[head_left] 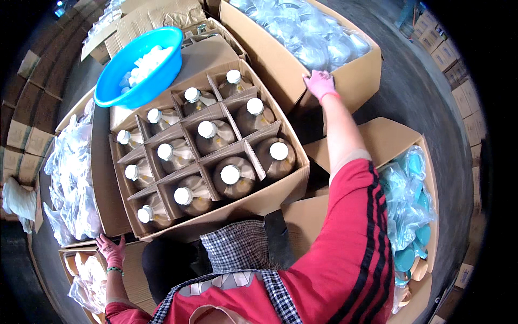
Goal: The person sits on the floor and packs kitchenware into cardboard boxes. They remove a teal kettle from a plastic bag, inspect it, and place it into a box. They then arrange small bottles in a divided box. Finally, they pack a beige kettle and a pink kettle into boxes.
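My right hand (321,85), in a pink glove, reaches far forward. Its fingers curl over the near edge of a tall cardboard box (359,81) full of clear items in plastic bags (307,38). My left hand (111,252), also gloved in pink, has its fingers spread at the lower left. It touches the corner of a box (110,208) that holds bagged clear items (75,178). Between my hands stands a divided carton (270,197) with several large bottles, each with a white cap (230,174) and standing in its own compartment.
A blue basin (102,89) of loose white caps (148,65) rests at the carton's far left corner. At my right, an open box (426,205) holds teal and peach parts, some bagged. Another box (86,275) of pale parts sits by my left forearm. Stacked cartons (32,116) line the sides.
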A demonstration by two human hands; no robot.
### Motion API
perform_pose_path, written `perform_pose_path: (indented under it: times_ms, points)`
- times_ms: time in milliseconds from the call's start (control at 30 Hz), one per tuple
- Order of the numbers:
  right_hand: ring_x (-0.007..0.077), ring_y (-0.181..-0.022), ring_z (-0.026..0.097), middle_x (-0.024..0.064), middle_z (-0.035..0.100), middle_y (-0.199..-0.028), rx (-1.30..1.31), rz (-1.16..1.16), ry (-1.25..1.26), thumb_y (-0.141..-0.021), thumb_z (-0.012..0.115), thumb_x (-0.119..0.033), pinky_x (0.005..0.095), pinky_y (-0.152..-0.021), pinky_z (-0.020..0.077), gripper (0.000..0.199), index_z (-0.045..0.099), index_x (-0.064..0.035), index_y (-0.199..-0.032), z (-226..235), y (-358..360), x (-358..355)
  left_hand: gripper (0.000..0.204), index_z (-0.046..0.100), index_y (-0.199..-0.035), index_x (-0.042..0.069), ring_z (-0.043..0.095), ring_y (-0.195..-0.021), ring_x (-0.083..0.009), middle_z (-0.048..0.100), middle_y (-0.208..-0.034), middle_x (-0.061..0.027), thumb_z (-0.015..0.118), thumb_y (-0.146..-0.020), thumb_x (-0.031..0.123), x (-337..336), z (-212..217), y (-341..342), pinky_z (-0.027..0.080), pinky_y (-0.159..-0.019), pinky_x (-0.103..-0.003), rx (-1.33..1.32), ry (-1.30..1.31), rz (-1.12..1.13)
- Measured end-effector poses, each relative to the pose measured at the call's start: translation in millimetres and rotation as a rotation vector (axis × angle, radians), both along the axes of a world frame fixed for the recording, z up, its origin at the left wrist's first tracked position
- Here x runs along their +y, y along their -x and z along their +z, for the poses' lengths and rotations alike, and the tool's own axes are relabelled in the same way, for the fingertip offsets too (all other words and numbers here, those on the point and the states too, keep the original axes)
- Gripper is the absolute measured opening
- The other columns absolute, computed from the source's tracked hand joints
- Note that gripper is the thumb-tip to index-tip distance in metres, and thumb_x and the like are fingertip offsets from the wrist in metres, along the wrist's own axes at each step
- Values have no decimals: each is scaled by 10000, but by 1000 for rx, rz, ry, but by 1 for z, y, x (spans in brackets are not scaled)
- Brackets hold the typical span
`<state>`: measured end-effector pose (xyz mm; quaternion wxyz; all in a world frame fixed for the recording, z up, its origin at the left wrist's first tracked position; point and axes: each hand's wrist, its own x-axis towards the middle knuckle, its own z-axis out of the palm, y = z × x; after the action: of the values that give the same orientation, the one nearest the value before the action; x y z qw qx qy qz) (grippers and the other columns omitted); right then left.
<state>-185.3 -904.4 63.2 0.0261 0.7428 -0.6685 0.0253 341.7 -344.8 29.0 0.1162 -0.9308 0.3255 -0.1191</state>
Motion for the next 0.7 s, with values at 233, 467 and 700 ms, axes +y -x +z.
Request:
perform_pose_path:
  times_ms: [233,467,700]
  points:
    - [289,-1024,458,167,559,-1022,-17,52,-92,-833,374,-461,399,-904,316,491,580,-30,-944,7,11,121,816,302,-1166,-42,339,-1104,-348,395,-1118,-190,695,-609,407,-5,14,8,287,-944,-406,105,20,-56]
    - [376,-892,513,246,577,-833,-95,168,46,-849,376,-419,427,-878,343,493,577,30,-813,20,57,275,784,335,-1166,-37,330,-1129,-329,390,-1165,-198,672,-627,421,2,33,18,273,-964,-390,214,74,-108]
    - [377,-919,491,246,564,-898,-150,121,36,-855,389,-392,436,-891,326,471,544,53,-844,4,82,329,742,398,-1128,-15,372,-1089,-316,429,-1120,-177,644,-625,472,2,44,17,300,-921,-402,289,131,-210]
